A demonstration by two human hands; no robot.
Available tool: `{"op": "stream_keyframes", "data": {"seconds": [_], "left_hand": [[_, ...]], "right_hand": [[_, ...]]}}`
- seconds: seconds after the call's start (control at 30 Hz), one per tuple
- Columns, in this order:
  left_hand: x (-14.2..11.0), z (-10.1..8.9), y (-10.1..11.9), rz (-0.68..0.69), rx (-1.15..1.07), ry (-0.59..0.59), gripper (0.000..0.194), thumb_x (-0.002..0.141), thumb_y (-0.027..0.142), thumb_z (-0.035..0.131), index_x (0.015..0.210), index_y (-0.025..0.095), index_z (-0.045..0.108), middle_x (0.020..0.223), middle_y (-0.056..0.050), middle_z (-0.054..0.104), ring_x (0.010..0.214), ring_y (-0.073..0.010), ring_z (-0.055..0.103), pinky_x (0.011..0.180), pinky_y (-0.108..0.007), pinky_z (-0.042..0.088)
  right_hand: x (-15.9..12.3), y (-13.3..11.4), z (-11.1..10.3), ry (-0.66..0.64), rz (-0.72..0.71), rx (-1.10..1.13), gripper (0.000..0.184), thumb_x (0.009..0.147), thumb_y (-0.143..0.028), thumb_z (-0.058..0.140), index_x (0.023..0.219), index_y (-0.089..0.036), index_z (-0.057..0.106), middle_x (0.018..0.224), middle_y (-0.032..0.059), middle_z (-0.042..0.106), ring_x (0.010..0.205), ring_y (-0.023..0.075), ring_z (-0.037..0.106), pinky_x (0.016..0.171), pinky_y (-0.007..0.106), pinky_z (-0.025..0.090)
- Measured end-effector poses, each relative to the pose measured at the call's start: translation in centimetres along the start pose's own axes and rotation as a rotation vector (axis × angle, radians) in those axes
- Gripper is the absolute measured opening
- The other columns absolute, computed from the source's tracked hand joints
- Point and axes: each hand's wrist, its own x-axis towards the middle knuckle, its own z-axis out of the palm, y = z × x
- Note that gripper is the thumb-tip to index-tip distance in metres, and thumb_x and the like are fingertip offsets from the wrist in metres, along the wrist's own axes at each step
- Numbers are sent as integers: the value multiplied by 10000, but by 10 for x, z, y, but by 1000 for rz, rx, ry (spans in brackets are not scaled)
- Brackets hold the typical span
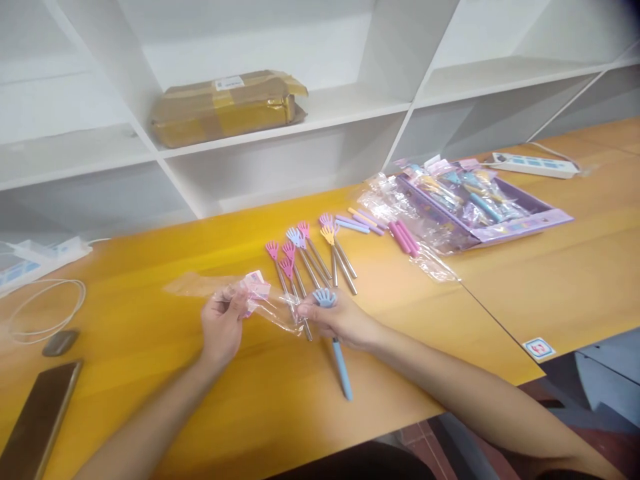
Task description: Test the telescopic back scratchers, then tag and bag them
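Observation:
My left hand [221, 328] is closed, pinching a clear plastic wrapper [280, 315] and a small pink-and-white card [258, 283]. The wrapper stretches across to the fingertips of my right hand [347, 321], which pinch its other end. Within that same right hand is a blue back scratcher [343, 373], its hand-shaped head up and its blue handle pointing toward me. Just beyond my hands lie several metal-rod back scratchers, with pink heads [272, 249], a light blue head [293, 235] and a yellow head [327, 233]. Their rods show bare metal ends.
Loose pink handle sleeves [404, 238] and blue, yellow and purple sleeves [353, 225] lie farther right. A purple display box [525, 225] holds wrapped pieces, with plastic wrappers [385, 197] beside it. A phone [40, 417], cable [47, 330] and power strips [533, 165] sit around. A taped carton [225, 110] occupies the shelf.

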Motion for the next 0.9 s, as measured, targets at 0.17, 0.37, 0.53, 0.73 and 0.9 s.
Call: {"op": "stream_keyframes", "data": {"seconds": [0.17, 0.37, 0.53, 0.73, 0.9], "left_hand": [[-4, 1, -1, -161, -91, -240, 472, 702, 502, 995, 851, 176, 689, 743, 41, 556, 569, -48, 450, 528, -165, 399], [-19, -3, -17, -322, -81, -699, 828, 675, 335, 1032, 1415, 307, 660, 858, 26, 631, 593, -74, 541, 542, -193, 441], [-26, 0, -17, -283, -6, -601, 476, 790, 360, 959, 1206, 252, 753, 889, -12, 670, 735, -113, 614, 662, -215, 500], [-25, 1, -9, -263, 43, -423, 409, 742, 359, 984, 1064, 231, 767, 936, -39, 728, 799, -150, 669, 676, -238, 537], [-18, -6, -11, -223, 72, -332, 460, 681, 336, 1015, 1042, 215, 756, 935, -43, 741, 843, -172, 691, 703, -249, 560]], "right_hand": [[-2, 3, 6, -5, -11, 8, 571, 675, -644, 950, 755, -180, 628, 475, -129, 350, 410, 30, 251, 392, 212, 154], [-2, 3, 7, -8, -4, 3, 627, 670, -698, 931, 735, -204, 551, 480, -136, 354, 402, 30, 251, 390, 214, 172], [-1, 7, 9, -32, 5, 6, 635, 673, -685, 941, 744, -206, 529, 498, -131, 367, 429, 31, 246, 408, 214, 169], [0, -4, 2, -95, -39, 185, 517, 789, -611, 878, 992, -174, 691, 627, -111, 324, 504, 46, 170, 450, 223, 91], [-6, -28, -9, -79, -259, 310, 388, 829, -494, 799, 1009, -153, 758, 832, -19, 451, 623, 70, 357, 528, 240, 237]]}}
